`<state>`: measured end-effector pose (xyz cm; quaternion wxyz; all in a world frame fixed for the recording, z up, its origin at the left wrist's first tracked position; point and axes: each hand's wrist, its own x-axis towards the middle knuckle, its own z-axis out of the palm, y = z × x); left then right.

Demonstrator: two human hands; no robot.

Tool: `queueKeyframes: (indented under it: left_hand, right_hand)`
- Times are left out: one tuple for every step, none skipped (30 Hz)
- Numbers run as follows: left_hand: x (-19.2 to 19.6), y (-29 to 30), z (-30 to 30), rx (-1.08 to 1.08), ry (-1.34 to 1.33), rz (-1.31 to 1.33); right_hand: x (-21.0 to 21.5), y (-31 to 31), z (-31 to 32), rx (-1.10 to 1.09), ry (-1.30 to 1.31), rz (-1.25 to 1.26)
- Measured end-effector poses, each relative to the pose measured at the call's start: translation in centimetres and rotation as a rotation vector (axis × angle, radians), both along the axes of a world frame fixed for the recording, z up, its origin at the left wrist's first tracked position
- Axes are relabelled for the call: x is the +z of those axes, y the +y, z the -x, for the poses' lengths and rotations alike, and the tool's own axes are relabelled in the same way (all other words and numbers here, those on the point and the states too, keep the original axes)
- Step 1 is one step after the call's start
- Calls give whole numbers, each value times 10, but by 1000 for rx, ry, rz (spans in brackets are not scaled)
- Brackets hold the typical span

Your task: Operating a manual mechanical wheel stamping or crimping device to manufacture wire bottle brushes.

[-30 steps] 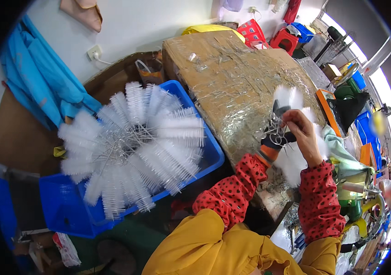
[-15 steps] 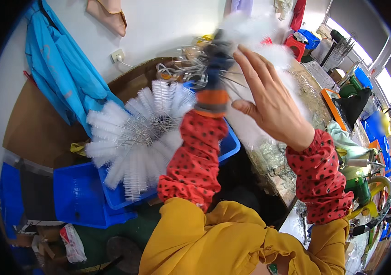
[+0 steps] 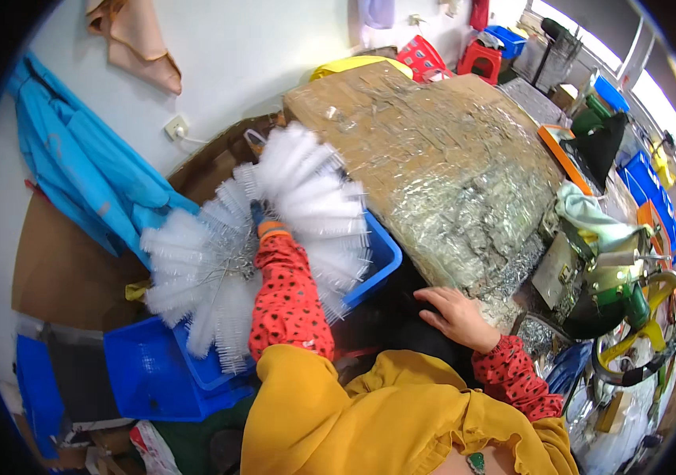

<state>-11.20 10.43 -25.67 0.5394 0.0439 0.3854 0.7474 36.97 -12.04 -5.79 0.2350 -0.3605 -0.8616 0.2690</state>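
Note:
White bottle brushes point(image 3: 318, 202) with twisted wire stems fan out in a large bunch over a blue tub point(image 3: 385, 257) on my left. My left hand point(image 3: 260, 214), in a dark glove with an orange cuff, is at the centre of the upper fan, where the wire stems meet. It seems closed round the stems, though brushes partly hide its fingers. A second fan of brushes point(image 3: 215, 328) lies against it at the lower left. My bare right hand point(image 3: 458, 317) is at the near edge of the plastic-covered table point(image 3: 441, 150), fingers outstretched, holding nothing.
Another blue bin point(image 3: 152, 368) stands left of the tub. A blue garment point(image 3: 89, 162) hangs on the wall there. On the right are a green machine point(image 3: 603, 297), a pale cloth point(image 3: 587, 212) and an orange-edged tray point(image 3: 563, 158). A red stool point(image 3: 479, 62) stands at the back.
My left hand has moved left and down from above the table to the tub, bringing a bundle of brushes with it. The right hand has dropped to the table's near edge.

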Motion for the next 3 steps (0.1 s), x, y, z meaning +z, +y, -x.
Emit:
queueKeyframes:
  left_hand:
    - [3, -5, 4, -28, 11, 9]
    - [13, -3, 9, 47, -72, 51]
    - [16, 1, 0, 30, -78, 61]
  right_hand:
    - [-5, -7, -8, -21, 4, 59]
    - [-9, -12, -17, -50, -5, 133]
    - [-12, -17, -27, -76, 34, 140]
